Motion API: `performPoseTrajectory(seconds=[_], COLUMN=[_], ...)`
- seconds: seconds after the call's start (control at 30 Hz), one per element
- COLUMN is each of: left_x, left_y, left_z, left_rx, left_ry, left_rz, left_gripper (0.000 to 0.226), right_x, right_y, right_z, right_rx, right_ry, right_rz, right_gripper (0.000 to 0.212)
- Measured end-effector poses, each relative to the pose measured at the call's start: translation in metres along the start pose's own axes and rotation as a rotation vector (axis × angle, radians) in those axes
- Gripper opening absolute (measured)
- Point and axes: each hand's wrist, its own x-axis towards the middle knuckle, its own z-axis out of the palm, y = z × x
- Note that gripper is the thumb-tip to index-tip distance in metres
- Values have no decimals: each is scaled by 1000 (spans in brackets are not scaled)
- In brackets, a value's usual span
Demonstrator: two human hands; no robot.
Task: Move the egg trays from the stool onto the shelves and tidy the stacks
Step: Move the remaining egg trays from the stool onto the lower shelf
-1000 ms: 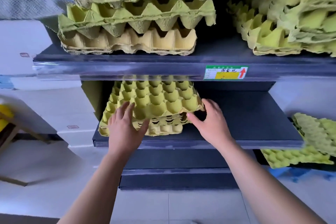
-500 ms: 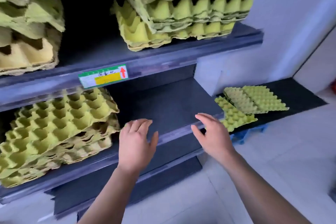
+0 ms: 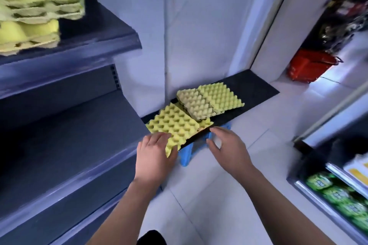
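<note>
Yellow-green pulp egg tray [image 3: 175, 125] lies cones-up at the near end of the black board [image 3: 254, 89] over the blue stool [image 3: 186, 157], set diagonally with one corner pointing at the viewer. Left hand [image 3: 154, 155] pinches that corner, fingers curled on top. Right hand [image 3: 229, 147] hovers beside the board edge, fingers loosely spread.
</note>
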Motion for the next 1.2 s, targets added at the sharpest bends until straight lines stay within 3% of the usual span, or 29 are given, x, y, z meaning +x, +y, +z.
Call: performPoseTrajectory(seconds=[0.27, 0.6, 0.83, 1.0, 1.2], left_x=[102, 274, 348, 387, 423], left_y=[61, 120, 142, 158, 184], left_z=[100, 210, 272, 326, 403], left_rx=[-31, -36, -44, -45, -52], left_ry=[-146, -283, -378, -427, -508], left_rz=[25, 63, 60, -50, -326], left_gripper=[41, 45, 37, 40, 47], right_x=[89, 244, 318, 374, 448], right_y=[120, 227, 292, 350, 436], right_z=[-16, -41, -40, -33, -16], right_rx=[-68, -119, -70, -63, -47], right_ry=[-12, -42, -103, -172, -338], right_rz=[134, 269, 379, 372, 301], right_gripper=[41, 41, 39, 40, 42])
